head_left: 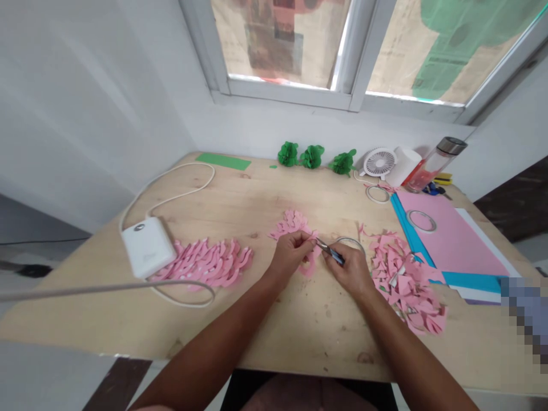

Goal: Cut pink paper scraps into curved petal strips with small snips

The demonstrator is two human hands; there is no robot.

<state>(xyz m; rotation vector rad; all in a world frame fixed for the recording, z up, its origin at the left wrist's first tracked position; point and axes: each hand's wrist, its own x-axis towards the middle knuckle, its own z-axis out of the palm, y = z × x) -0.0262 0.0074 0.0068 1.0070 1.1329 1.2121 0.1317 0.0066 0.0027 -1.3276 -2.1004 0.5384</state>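
Observation:
Near the middle of the wooden table, my left hand pinches a pink paper piece that curls down below its fingers. My right hand is closed around small scissors with dark handles, their blades pointing left at the paper by my left fingertips. Just beyond my left hand lies a small pile of cut pink pieces. A ring of tape is partly hidden behind my right hand. To its right spreads a heap of pink paper scraps.
Wavy pink strips lie at left beside a white power bank with a cable. Green paper flowers, a small fan and a bottle stand along the back. Coloured sheets lie at right.

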